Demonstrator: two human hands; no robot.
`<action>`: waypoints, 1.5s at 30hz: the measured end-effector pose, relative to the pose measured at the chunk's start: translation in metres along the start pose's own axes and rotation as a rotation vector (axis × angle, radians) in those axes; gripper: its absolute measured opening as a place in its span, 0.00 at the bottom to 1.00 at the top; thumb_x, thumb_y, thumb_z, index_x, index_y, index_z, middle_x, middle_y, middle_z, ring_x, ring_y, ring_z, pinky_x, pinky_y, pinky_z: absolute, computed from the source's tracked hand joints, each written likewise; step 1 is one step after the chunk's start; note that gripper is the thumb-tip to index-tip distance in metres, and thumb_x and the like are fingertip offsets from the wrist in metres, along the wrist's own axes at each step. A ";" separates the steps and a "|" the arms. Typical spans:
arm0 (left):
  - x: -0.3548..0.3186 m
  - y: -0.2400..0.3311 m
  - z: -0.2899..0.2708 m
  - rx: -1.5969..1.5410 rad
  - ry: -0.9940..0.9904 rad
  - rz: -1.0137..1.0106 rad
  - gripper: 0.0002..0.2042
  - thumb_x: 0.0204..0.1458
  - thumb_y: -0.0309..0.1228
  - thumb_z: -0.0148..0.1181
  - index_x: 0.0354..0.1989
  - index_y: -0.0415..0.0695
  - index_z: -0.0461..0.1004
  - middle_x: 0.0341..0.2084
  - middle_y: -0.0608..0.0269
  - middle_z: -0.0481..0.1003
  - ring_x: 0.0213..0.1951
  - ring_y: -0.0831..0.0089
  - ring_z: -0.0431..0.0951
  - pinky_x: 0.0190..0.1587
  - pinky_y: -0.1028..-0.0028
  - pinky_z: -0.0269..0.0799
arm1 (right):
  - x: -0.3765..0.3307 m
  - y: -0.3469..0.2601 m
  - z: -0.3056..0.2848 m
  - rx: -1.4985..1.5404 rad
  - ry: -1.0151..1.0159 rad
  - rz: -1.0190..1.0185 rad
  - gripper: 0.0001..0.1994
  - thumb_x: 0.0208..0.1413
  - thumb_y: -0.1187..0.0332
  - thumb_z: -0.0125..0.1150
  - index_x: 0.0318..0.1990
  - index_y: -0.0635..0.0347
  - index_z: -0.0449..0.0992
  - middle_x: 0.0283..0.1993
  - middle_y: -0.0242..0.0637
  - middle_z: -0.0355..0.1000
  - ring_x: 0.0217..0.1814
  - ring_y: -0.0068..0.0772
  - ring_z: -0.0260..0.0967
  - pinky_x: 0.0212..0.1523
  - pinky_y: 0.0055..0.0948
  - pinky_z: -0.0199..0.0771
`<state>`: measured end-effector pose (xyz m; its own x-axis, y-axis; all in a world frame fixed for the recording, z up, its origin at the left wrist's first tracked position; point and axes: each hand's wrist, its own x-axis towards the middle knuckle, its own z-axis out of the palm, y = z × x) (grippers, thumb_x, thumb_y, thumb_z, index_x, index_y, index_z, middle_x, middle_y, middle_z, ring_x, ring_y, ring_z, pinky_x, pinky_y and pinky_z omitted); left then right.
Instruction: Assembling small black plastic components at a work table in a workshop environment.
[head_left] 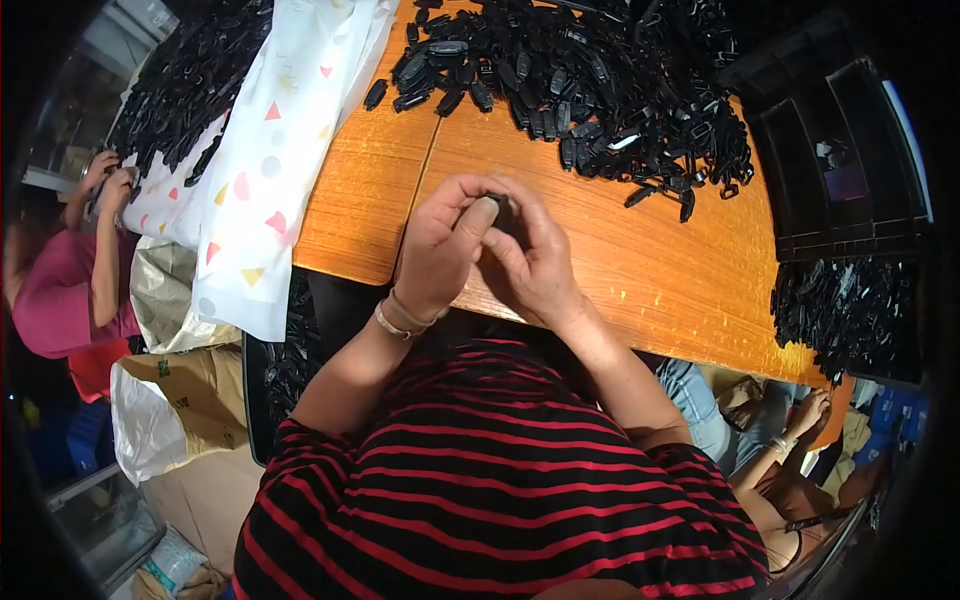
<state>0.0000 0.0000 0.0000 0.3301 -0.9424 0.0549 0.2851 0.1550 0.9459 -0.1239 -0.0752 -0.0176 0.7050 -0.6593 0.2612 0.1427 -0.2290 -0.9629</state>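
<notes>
- Magenta top [70, 290] on a co-worker, whose hands are at a black heap [195, 75].
- White sheet [240, 215] with coloured shapes, beside the wooden table [650, 250].
- Left hand [438, 240]: thumb and fingers pinched on a small black piece [505, 207].
- That piece, mostly hidden, between both hands above the table.
- Right hand [538, 258]: fingers curled closed around the same piece.
- Large pile of black parts [575, 75], beyond the hands.
- Black crate [800, 175], far right.
</notes>
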 end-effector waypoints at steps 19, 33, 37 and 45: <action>-0.115 0.088 -0.118 1.478 -0.288 -0.306 0.10 0.50 0.26 0.62 0.40 0.38 0.77 0.31 0.57 0.78 0.35 0.67 0.79 0.37 0.71 0.72 | 0.034 -0.016 -0.078 -1.012 0.163 -0.026 0.16 0.51 0.67 0.66 0.46 0.64 0.76 0.39 0.46 0.73 0.33 0.44 0.75 0.35 0.35 0.77; 0.070 0.017 -0.050 1.206 -0.074 0.321 0.07 0.52 0.26 0.59 0.39 0.40 0.77 0.32 0.54 0.77 0.36 0.56 0.77 0.38 0.66 0.72 | 0.054 -0.002 -0.065 -0.900 -0.075 -0.147 0.16 0.48 0.75 0.67 0.46 0.62 0.76 0.41 0.44 0.72 0.38 0.47 0.75 0.38 0.37 0.76; 0.072 0.008 -0.042 1.193 -0.010 0.309 0.06 0.51 0.27 0.60 0.38 0.42 0.77 0.32 0.55 0.76 0.36 0.55 0.77 0.38 0.65 0.72 | 0.044 -0.005 -0.079 -0.896 0.022 -0.152 0.13 0.49 0.77 0.64 0.44 0.62 0.77 0.37 0.42 0.73 0.37 0.42 0.75 0.37 0.33 0.75; 0.069 0.004 -0.029 1.272 -0.040 0.465 0.07 0.49 0.28 0.63 0.36 0.43 0.77 0.30 0.57 0.71 0.34 0.57 0.75 0.36 0.64 0.71 | 0.043 0.000 -0.062 -0.945 0.026 -0.167 0.12 0.47 0.75 0.65 0.42 0.60 0.77 0.37 0.41 0.70 0.33 0.46 0.73 0.33 0.38 0.75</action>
<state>0.0502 -0.0563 -0.0022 0.1347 -0.8895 0.4366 -0.8746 0.1004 0.4743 -0.1366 -0.1475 -0.0021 0.7088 -0.5793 0.4025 -0.3874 -0.7965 -0.4642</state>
